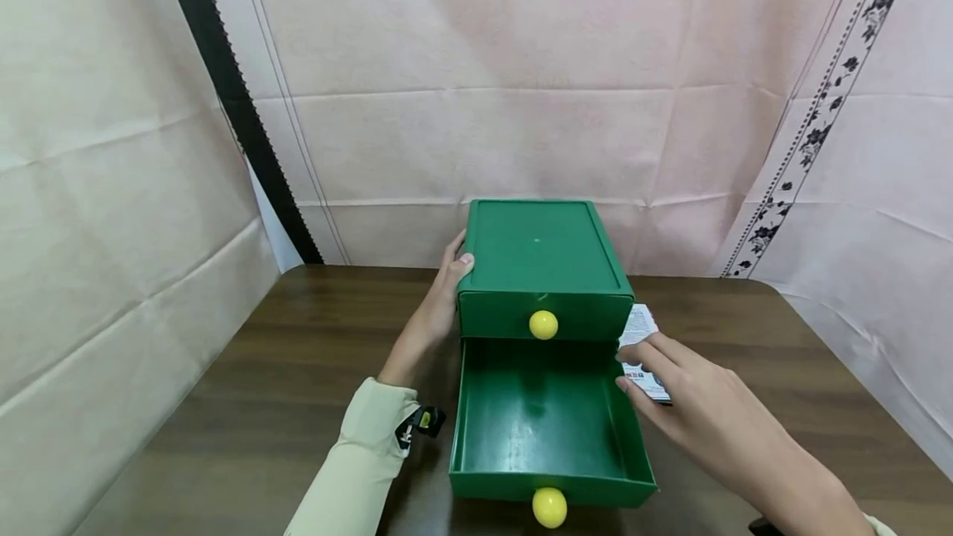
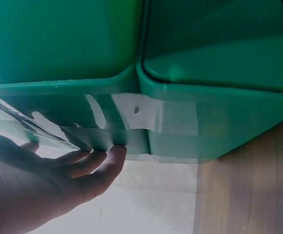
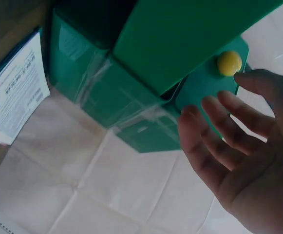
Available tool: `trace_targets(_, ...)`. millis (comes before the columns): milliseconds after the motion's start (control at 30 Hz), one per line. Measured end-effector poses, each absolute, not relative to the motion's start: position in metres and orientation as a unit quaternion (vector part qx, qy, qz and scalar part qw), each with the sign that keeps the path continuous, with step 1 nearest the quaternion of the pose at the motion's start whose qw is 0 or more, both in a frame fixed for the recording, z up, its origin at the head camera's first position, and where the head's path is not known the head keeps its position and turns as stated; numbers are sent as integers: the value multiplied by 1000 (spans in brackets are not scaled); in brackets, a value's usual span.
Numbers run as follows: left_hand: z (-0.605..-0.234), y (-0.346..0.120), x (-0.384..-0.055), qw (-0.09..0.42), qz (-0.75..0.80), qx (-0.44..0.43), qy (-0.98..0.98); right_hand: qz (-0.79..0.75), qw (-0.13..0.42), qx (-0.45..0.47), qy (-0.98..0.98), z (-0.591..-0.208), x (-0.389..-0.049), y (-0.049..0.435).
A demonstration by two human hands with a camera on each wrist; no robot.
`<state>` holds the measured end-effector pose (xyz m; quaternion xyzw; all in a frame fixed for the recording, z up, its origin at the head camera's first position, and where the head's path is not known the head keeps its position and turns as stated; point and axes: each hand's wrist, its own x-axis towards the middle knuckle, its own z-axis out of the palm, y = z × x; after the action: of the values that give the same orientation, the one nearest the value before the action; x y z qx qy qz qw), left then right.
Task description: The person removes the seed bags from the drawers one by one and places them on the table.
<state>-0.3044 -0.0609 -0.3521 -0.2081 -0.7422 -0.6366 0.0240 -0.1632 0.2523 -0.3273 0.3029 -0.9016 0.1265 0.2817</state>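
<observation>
The head view looks forward and down over the table (image 1: 298,370), far enough back to frame the whole cabinet (image 1: 539,246), low and right of centre, with cloth (image 1: 521,106) across the top. The left wrist view sits close to the cabinet's side, turned so that the table lies at right and the left hand (image 2: 63,180) at lower left. The right wrist view, also close and turned sideways, has the right hand (image 3: 248,151) at right and shares with the head view the card (image 3: 19,90), here at far left, and a yellow knob (image 3: 229,63), upper right.
</observation>
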Motion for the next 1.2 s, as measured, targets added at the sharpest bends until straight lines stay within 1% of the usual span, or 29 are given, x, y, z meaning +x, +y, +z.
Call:
trace_targets(100, -353, -61, -305, 25, -638, -208, -741, 134, 307, 311, -890, -328, -159, 249)
trace_targets(233, -353, -61, -306, 24, -640, -211, -739, 141, 320, 318, -881, -329, -153, 246)
trace_targets(533, -354, -60, -304, 17, -643, -215, -735, 153, 375, 370, -836, -341, -137, 234)
trace_targets(800, -352, -60, -302, 24, -643, -210, -736, 158, 394, 403, -811, -351, -128, 215)
trace_targets(967, -350, -59, -302, 23, -642, -205, -738, 143, 442, 429, -774, -360, -124, 202)
trace_targets(1033, -350, -61, -301, 22, -639, -207, -740, 138, 448, 431, -771, -363, -120, 196)
trace_targets(1200, -351, -61, -301, 21, -637, -206, -742, 128, 427, 435, -782, -369, -107, 183)
